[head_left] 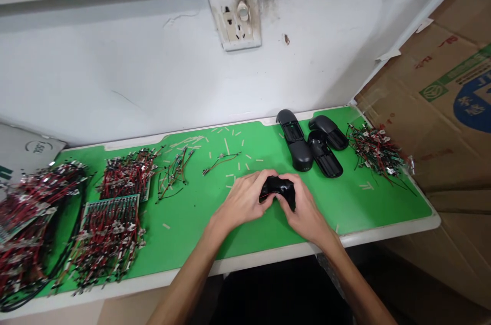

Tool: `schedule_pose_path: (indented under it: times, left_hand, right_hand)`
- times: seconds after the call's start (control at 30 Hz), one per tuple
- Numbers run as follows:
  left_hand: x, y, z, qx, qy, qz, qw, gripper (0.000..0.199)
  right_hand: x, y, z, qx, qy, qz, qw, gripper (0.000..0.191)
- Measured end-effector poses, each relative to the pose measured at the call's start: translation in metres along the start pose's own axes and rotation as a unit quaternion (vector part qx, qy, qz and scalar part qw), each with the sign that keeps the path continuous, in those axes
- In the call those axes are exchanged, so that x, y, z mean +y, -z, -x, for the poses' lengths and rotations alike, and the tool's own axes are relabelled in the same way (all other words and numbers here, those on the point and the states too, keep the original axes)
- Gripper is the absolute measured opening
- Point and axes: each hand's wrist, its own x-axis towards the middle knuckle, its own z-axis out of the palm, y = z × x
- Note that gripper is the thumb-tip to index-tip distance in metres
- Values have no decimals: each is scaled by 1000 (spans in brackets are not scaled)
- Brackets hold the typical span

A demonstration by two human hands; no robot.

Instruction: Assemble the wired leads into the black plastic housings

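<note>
A glossy black plastic shell is held between my two hands over the green mat, near its front edge. My left hand grips the shell's left end, thumb at the near side. My right hand is closed on its right end, its thumb pressed against the near edge. A thin red wire shows by the left thumb. Just beyond my right hand lie several dark casings, a long one, an open one and another. The shell's inside is mostly hidden by my fingers.
Boards with red wires are piled at the left, beside a black cable. Loose wired pieces lie mid-left. A wire heap sits at the right, near a cardboard box. A wall socket is behind.
</note>
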Motion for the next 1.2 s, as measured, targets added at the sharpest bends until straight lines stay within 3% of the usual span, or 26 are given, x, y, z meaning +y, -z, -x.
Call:
schedule_pose_path:
  times: [0.43,0.7,1.2]
  left_hand:
    - [1,-2,0,4,10,2,1000,38]
    - [-2,5,-6,-6,-17,0,1000,43]
    - [-2,-4,-4,-1,-6,-14,1000,26]
  right_hand:
    - [4,0,0,-12,2,8,1000,34]
    - [3,0,1,-14,4,20,1000,41]
    - [4,-1,-3,-5,9,24,1000,45]
